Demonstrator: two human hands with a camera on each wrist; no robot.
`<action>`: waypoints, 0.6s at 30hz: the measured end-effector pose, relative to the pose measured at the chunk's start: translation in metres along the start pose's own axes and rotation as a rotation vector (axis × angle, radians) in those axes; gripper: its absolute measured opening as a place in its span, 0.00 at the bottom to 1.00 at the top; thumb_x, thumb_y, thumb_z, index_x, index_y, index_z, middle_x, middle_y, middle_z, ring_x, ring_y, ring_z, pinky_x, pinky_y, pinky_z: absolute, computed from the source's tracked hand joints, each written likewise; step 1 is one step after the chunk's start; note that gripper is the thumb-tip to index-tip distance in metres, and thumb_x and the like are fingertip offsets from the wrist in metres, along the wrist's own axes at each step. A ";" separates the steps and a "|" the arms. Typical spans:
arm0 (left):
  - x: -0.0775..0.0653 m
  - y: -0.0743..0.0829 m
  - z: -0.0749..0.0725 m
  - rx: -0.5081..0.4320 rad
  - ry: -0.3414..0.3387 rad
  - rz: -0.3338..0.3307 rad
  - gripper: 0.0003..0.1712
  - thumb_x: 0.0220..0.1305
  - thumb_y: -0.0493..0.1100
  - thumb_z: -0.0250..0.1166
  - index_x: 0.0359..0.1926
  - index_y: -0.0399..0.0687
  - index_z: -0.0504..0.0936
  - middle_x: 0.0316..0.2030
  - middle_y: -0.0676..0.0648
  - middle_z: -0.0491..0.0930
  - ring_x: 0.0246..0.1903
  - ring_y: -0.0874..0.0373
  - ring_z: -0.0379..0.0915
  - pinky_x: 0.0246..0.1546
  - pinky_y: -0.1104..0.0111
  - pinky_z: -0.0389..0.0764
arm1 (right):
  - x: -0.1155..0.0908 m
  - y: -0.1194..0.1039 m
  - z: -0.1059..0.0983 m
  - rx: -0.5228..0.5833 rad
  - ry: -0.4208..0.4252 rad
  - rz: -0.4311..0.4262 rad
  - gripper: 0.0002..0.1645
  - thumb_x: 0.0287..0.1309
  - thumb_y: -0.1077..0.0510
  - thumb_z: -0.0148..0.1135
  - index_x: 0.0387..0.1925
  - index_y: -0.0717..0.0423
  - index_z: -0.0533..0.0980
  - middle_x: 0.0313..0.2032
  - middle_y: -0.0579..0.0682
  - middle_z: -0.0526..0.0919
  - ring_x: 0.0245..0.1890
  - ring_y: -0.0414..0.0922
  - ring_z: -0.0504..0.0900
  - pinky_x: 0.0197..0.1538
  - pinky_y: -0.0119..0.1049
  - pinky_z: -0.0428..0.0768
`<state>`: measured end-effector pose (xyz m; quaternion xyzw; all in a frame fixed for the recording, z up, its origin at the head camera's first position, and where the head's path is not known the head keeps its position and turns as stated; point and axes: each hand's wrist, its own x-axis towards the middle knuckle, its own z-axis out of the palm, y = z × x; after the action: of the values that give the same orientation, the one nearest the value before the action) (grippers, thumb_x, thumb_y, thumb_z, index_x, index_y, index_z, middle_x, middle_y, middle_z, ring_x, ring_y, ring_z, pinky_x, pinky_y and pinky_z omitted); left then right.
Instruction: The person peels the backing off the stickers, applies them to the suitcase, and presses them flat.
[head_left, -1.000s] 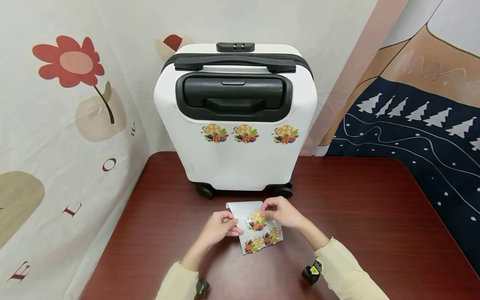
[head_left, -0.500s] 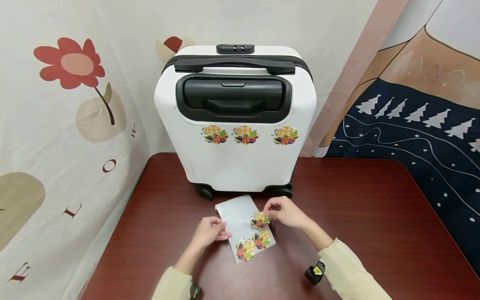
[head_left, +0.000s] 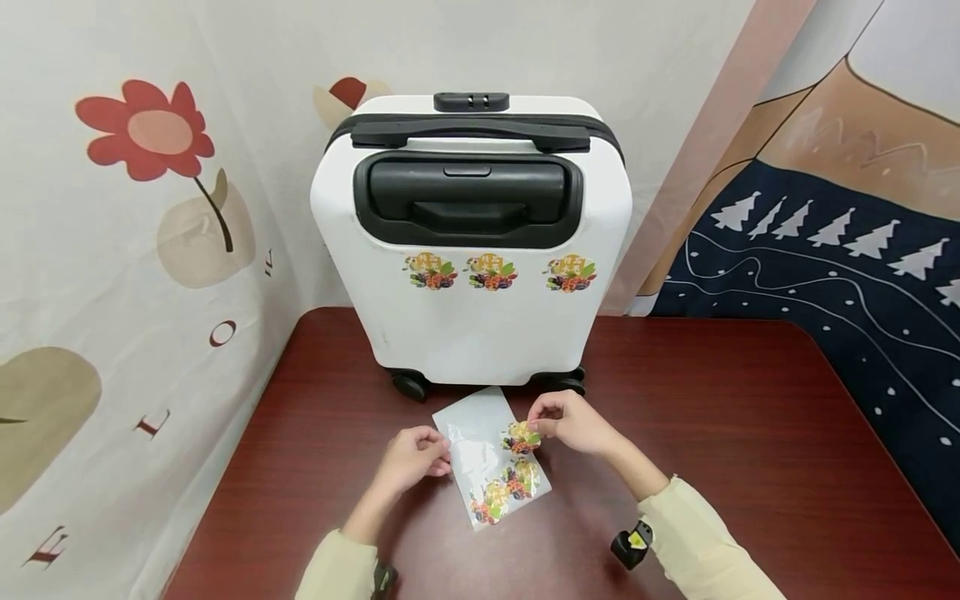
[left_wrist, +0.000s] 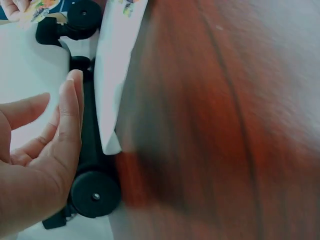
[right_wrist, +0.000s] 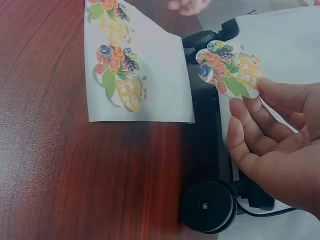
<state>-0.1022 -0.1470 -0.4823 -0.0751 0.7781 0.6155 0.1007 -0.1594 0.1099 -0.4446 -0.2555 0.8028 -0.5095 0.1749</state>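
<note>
And the right hand (head_left: 573,423) has it: thumb and forefinger pinch a fruit-printed sticker (right_wrist: 227,67) by its edge, and the right wrist view shows it clear of the paper, held out in front of the white suitcase (head_left: 480,333). Across on the other side, the left hand (head_left: 411,458) holds nothing, thumb spread from nearly straight fingers, just beside the left edge of the pale backing sheet (head_left: 472,433). That sheet slants over the desk (head_left: 750,433), right in front of the suitcase, with two matching stickers, a nearer one (head_left: 489,502) and a farther one (head_left: 521,479), along its near edge.

Look up at the suitcase! It stands upright on black wheels (head_left: 409,385), three more fruit stickers in a row under the black trolley handle (head_left: 468,187): left (head_left: 431,272) and middle (head_left: 491,272) close together, right (head_left: 570,273) across a wider gap.
</note>
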 end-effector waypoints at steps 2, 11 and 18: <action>0.001 0.005 0.003 0.000 -0.035 0.055 0.07 0.59 0.31 0.59 0.33 0.25 0.76 0.22 0.39 0.79 0.21 0.52 0.79 0.24 0.67 0.80 | 0.000 -0.002 0.000 -0.003 0.001 0.002 0.04 0.54 0.68 0.58 0.26 0.61 0.77 0.25 0.49 0.77 0.24 0.42 0.74 0.30 0.41 0.77; 0.002 0.033 0.026 0.020 -0.156 0.242 0.07 0.57 0.33 0.62 0.35 0.30 0.78 0.26 0.36 0.78 0.23 0.50 0.77 0.25 0.67 0.79 | 0.005 -0.014 0.000 0.000 -0.004 -0.003 0.03 0.54 0.66 0.59 0.27 0.62 0.77 0.24 0.47 0.76 0.25 0.48 0.75 0.28 0.38 0.76; -0.003 0.049 0.033 0.053 -0.173 0.302 0.03 0.57 0.30 0.61 0.32 0.30 0.78 0.25 0.35 0.77 0.21 0.52 0.74 0.24 0.67 0.79 | 0.007 -0.015 0.002 0.002 -0.001 -0.005 0.03 0.54 0.65 0.60 0.27 0.62 0.77 0.23 0.47 0.76 0.26 0.53 0.76 0.27 0.34 0.75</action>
<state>-0.1092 -0.1031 -0.4427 0.0985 0.7848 0.6072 0.0757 -0.1604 0.0998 -0.4321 -0.2576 0.8015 -0.5108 0.1744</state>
